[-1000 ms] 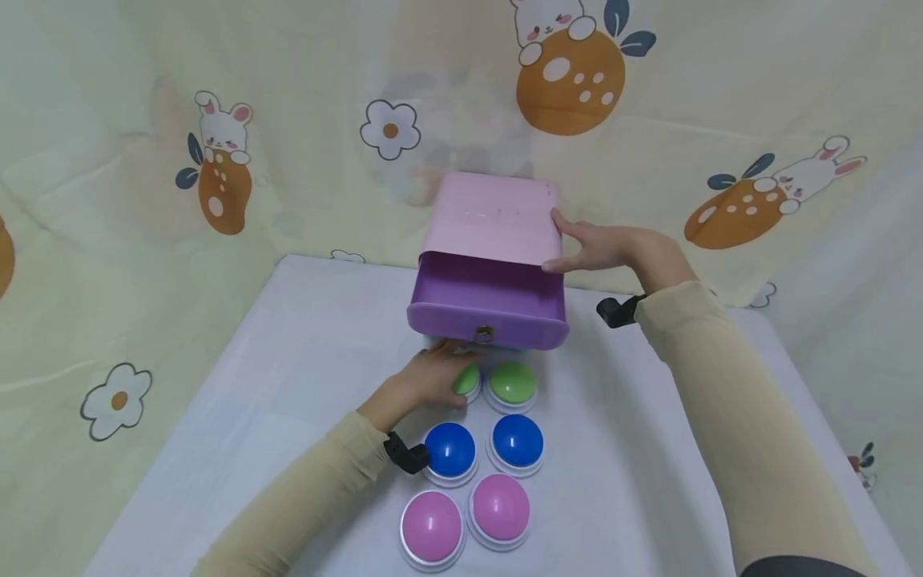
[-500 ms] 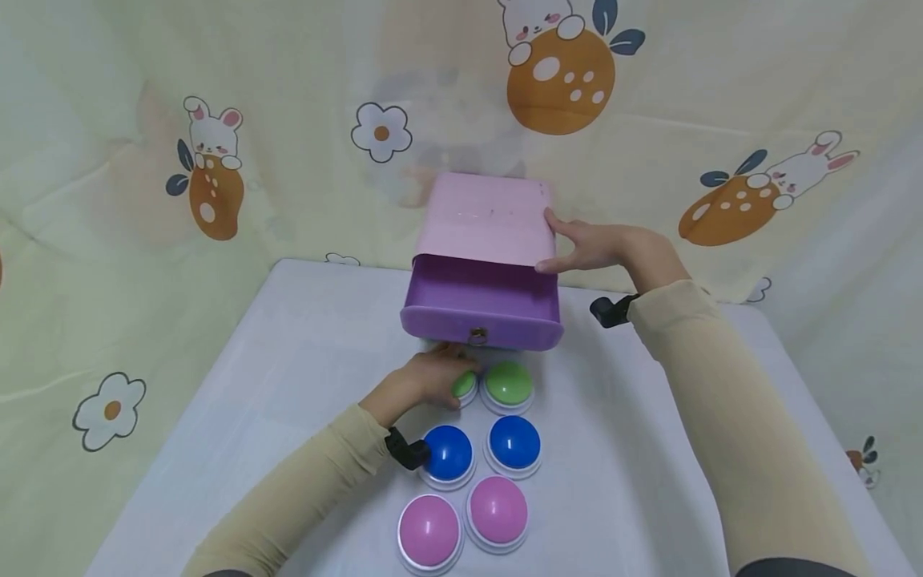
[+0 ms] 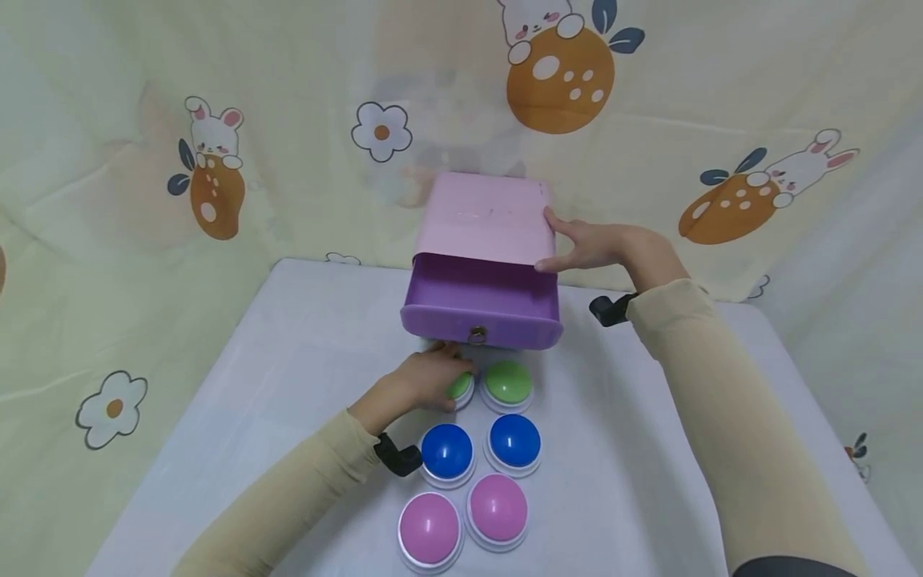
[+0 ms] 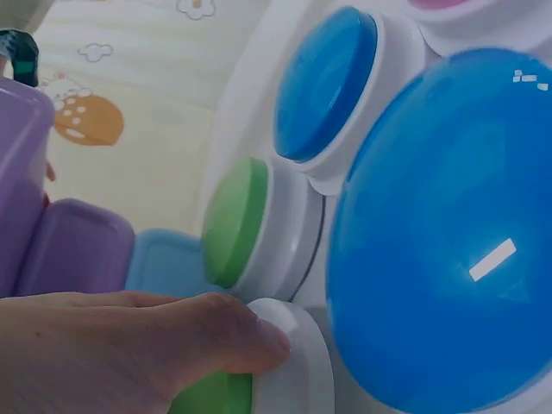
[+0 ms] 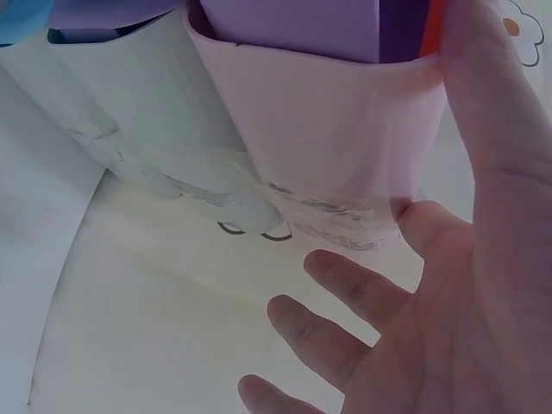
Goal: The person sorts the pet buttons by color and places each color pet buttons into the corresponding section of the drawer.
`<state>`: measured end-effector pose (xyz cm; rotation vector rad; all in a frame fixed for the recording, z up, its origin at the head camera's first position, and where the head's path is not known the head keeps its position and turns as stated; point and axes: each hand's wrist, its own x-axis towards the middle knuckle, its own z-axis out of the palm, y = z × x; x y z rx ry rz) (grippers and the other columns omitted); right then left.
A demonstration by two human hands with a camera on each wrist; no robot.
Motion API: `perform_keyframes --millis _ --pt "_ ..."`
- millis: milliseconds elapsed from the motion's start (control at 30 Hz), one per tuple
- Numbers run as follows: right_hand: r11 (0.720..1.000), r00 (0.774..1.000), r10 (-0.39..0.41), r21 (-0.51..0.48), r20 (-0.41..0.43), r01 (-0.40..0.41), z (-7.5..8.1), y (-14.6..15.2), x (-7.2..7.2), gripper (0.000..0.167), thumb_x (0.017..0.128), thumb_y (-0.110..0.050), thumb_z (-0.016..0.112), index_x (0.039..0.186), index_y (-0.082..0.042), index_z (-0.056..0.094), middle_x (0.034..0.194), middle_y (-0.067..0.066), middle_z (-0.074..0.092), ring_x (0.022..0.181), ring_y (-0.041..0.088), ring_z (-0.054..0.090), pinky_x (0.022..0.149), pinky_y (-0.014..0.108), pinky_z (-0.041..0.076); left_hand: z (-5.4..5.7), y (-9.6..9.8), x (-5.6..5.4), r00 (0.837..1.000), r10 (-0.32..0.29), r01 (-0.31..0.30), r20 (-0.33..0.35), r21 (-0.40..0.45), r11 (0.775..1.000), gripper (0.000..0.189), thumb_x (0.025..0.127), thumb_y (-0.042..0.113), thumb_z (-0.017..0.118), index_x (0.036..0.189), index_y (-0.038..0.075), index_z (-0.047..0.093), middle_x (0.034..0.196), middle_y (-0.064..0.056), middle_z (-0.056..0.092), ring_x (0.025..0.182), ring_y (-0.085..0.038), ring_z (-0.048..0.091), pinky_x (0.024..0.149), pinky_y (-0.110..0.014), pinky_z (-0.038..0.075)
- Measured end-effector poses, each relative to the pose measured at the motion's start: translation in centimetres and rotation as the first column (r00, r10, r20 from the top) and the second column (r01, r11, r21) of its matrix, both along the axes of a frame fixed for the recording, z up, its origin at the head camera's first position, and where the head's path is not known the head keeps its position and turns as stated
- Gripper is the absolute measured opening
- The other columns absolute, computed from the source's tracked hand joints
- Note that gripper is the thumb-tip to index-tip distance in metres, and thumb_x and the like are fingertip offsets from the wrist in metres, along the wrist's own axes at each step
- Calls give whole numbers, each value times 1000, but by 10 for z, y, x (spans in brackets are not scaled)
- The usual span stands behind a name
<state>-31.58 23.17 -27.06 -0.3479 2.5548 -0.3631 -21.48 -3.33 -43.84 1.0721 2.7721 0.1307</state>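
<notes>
My left hand [image 3: 427, 380] grips the left green push button [image 4: 216, 395], a dome on a white base. Its thumb presses the base rim in the left wrist view; the other fingers are hidden. Just right of it sits a second green push button [image 3: 508, 382]. Above them is a pink drawer case [image 3: 483, 216] with its purple drawer [image 3: 479, 324] pulled out, a small ring pull on the front. At the case's right side is my right hand [image 3: 602, 244], thumb on the front edge, index fingertip on the side wall. Its other fingers are spread and touch nothing in the right wrist view.
Two blue push buttons [image 3: 515, 441] and two pink push buttons [image 3: 497, 507] stand in rows nearer me on the white table [image 3: 620, 465]. Under the pink case, a pale case [image 5: 164, 112] and a blue drawer [image 4: 164, 260] show. A patterned cloth [image 3: 303, 160] hangs behind.
The left hand and the green push button in it have shifted slightly left, widening the gap to the other green one. The right hand keeps its place on the pink case.
</notes>
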Motion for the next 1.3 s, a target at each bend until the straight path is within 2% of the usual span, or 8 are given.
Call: perform_keyframes --millis 133,400,700,833,1000,1300 --pt "1000 1000 3 -15 0 -3 -1 2 -1 109 81 -66 58 149 -26 -18 158 20 -6 145 41 -3 113 63 8 7 -4 7 1000 12 -12 -12 17 1000 54 73 23 77 124 25 59 128 -7 52 118 -26 49 70 -41 55" --pt "1000 1000 9 -8 -6 -9 -2 4 -1 108 82 -66 56 149 -26 -18 159 18 -6 146 40 -2 113 63 8 20 -11 22 1000 28 -28 -13 -1 1000 54 76 27 76 126 25 57 131 -7 51 117 -25 48 74 -41 55" --pt "1000 1000 18 -24 3 -18 -1 3 0 109 82 -65 56 149 -25 -20 159 19 -8 146 41 -3 113 64 8 43 -13 39 999 2 -2 -45 -1 1000 55 77 29 76 128 24 57 127 -6 52 116 -24 47 73 -38 54" --pt "1000 1000 14 -25 1 -14 0 4 0 109 82 -64 57 149 -25 -19 158 21 -6 145 42 -2 113 64 9 58 -13 46 999 -12 11 -53 -19 1000 55 77 31 76 128 24 56 125 -5 52 114 -22 46 72 -36 54" --pt "1000 1000 20 -16 -6 -20 0 2 -1 110 82 -66 57 149 -25 -19 158 21 -5 145 42 -1 113 63 9 81 -16 54 996 -36 34 -82 -26 999 55 76 33 76 127 26 57 123 -4 53 112 -21 47 71 -34 54" --pt "1000 1000 -9 -27 22 10 -2 0 -1 111 80 -67 58 148 -28 -21 158 19 -9 145 43 -3 112 66 8 134 -25 63 990 -63 64 -125 7 998 52 76 28 75 125 26 58 121 -3 52 111 -22 47 74 -34 54"
